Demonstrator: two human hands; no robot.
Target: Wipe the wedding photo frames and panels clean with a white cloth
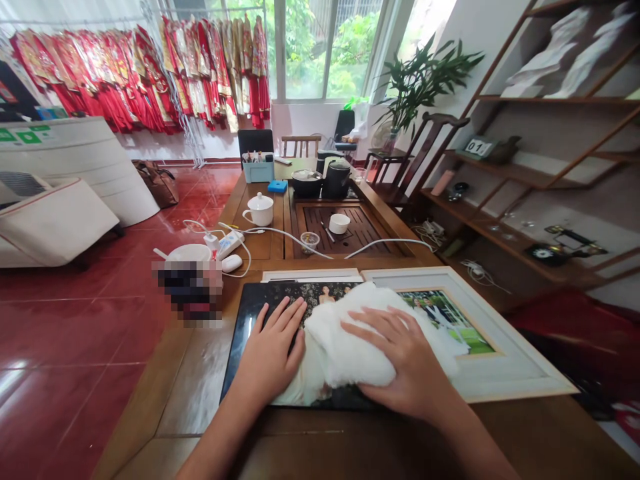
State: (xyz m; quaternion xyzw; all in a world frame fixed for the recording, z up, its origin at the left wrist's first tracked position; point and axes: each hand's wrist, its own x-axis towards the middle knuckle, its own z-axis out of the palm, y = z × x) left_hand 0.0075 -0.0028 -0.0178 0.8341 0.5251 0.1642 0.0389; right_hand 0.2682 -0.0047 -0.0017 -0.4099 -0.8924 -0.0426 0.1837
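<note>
A dark glossy photo panel lies flat on the wooden table near me. My left hand rests on its left part, palm down with fingers stretched out. Over the panel's right part is a folded white fluffy cloth. My right hand grips the cloth, its fingers over the top and the thumb along the near edge. The cloth hides much of the panel's picture. To the right, partly under the cloth, lies a white-framed photo of people on grass.
A white lidded cup, a power strip and a bowl stand at the left. White cables cross the table before a slatted tea tray with a small white cup. Wooden shelves rise at the right.
</note>
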